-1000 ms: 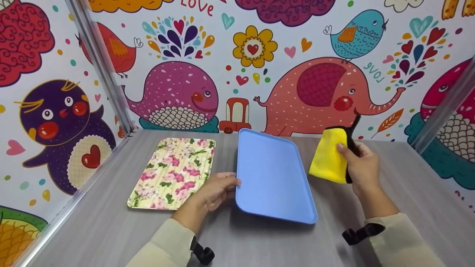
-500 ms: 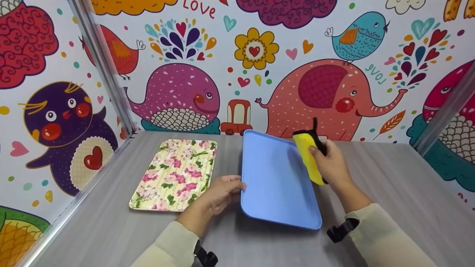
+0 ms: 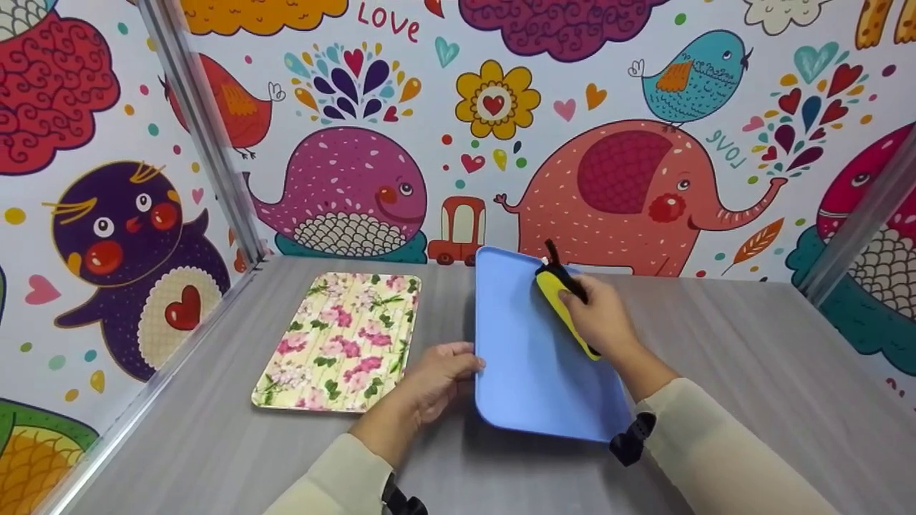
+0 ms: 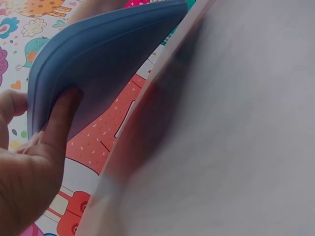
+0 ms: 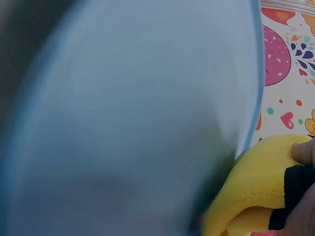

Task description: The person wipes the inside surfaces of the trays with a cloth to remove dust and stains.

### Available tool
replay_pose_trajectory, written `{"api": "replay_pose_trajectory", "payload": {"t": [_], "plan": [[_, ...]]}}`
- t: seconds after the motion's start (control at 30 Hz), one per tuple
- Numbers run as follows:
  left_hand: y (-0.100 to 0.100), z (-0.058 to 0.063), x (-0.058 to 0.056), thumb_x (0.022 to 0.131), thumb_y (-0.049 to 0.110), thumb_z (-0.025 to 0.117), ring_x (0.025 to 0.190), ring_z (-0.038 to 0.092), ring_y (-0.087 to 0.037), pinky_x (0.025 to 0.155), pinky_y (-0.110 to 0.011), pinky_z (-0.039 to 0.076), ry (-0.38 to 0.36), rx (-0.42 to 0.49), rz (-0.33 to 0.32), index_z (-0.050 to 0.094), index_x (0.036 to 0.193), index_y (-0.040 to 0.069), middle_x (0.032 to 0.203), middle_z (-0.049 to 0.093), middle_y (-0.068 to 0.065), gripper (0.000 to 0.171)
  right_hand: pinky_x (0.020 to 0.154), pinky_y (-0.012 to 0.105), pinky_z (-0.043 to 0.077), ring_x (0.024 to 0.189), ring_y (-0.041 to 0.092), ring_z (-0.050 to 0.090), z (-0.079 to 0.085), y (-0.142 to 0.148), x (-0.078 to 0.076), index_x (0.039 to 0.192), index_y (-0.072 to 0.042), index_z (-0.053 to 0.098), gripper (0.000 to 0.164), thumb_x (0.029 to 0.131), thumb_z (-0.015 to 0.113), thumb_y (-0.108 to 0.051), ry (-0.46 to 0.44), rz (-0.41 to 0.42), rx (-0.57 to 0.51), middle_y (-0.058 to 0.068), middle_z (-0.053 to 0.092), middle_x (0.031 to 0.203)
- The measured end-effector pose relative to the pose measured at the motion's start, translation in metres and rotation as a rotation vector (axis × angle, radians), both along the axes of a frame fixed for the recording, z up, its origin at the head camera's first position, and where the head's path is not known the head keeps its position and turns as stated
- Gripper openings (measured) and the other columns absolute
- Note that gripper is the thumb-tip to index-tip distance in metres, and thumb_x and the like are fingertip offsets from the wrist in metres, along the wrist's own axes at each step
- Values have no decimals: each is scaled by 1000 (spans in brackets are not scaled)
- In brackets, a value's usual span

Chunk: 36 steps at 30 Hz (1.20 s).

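Note:
My left hand [image 3: 445, 378] pinches the left edge of a blue tray [image 3: 526, 372], thumb on one side and fingers behind it, as the left wrist view shows. The tray is tilted, its left side raised off the table. In my right hand [image 3: 602, 318] is a folded yellow cloth [image 3: 562, 304] with black trim and a black loop at its top. The cloth lies over the upper right part of the tray's inner face. In the right wrist view the yellow cloth [image 5: 261, 182] looks fluffy, and the thumb presses on it beside the black band.
A floral tray [image 3: 340, 343] lies on the grey table [image 3: 193, 458] to the left of my left hand. A wall with cartoon animals [image 3: 351, 186] stands behind the table, and a metal post [image 3: 204, 136] rises at the back left corner.
My right hand has brought the yellow cloth leftward from beside the blue tray to over its inner face. My left hand still holds the tray's left edge, shifted slightly right.

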<state>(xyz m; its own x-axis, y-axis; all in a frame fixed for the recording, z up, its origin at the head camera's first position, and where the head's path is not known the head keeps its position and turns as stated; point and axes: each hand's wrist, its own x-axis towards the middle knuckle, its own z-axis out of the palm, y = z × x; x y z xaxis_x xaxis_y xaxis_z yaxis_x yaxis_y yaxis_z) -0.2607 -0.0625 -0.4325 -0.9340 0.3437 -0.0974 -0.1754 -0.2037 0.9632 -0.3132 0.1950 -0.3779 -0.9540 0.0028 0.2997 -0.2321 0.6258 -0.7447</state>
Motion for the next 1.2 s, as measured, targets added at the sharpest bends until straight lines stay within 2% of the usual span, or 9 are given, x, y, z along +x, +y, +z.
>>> {"api": "replay_pose_trajectory", "payload": {"t": [0.13, 0.27, 0.37, 0.67, 0.9, 1.03, 1.2], "plan": [[3, 0, 2, 88, 5, 63, 87, 69, -13, 84, -30, 60, 0, -1, -6, 57, 131, -16, 93, 72, -4, 48, 87, 42, 50, 99, 32, 61, -2, -9, -2, 123, 1, 70, 27, 103, 61, -14, -22, 7, 17, 20, 71, 116], [5, 0, 4, 89, 6, 65, 87, 70, -14, 87, -34, 61, -13, -28, -12, 62, 128, -13, 94, 74, -4, 43, 96, 47, 51, 106, 31, 61, -4, -17, -2, 127, -2, 69, 29, 104, 61, -19, -103, -8, 50, 18, 69, 123], [6, 0, 5, 89, 7, 66, 87, 71, -15, 88, -37, 62, -20, -38, -9, 65, 125, -11, 95, 75, -5, 40, 100, 50, 51, 108, 32, 60, -6, -20, -2, 127, -3, 69, 29, 104, 61, -19, -126, -9, 55, 17, 69, 125], [5, 0, 7, 90, 8, 66, 84, 71, -15, 85, -35, 62, -12, -53, -14, 68, 120, -9, 92, 75, -3, 35, 107, 53, 49, 115, 33, 59, -4, -29, -6, 130, -2, 67, 30, 105, 60, -17, -119, 28, 34, 19, 68, 129], [6, 0, 7, 89, 7, 67, 84, 71, -15, 84, -34, 62, -22, -51, -9, 68, 120, -9, 93, 75, -4, 35, 109, 52, 50, 114, 33, 60, -1, -36, -6, 131, -4, 67, 31, 104, 62, -19, -98, 25, 47, 17, 69, 128], [7, -1, 6, 88, 7, 66, 85, 72, -16, 85, -35, 62, -24, -34, -21, 67, 122, -10, 95, 76, -6, 38, 105, 52, 52, 110, 34, 63, 0, -41, -6, 130, -4, 68, 31, 104, 62, -18, -64, 18, 65, 18, 71, 126], [8, -1, 8, 87, 6, 66, 87, 73, -18, 87, -38, 62, -12, -32, -24, 67, 123, -11, 100, 77, -9, 40, 107, 52, 52, 110, 34, 64, 3, -46, -7, 129, -6, 69, 29, 104, 62, -19, -66, 12, 67, 16, 72, 126]]}}
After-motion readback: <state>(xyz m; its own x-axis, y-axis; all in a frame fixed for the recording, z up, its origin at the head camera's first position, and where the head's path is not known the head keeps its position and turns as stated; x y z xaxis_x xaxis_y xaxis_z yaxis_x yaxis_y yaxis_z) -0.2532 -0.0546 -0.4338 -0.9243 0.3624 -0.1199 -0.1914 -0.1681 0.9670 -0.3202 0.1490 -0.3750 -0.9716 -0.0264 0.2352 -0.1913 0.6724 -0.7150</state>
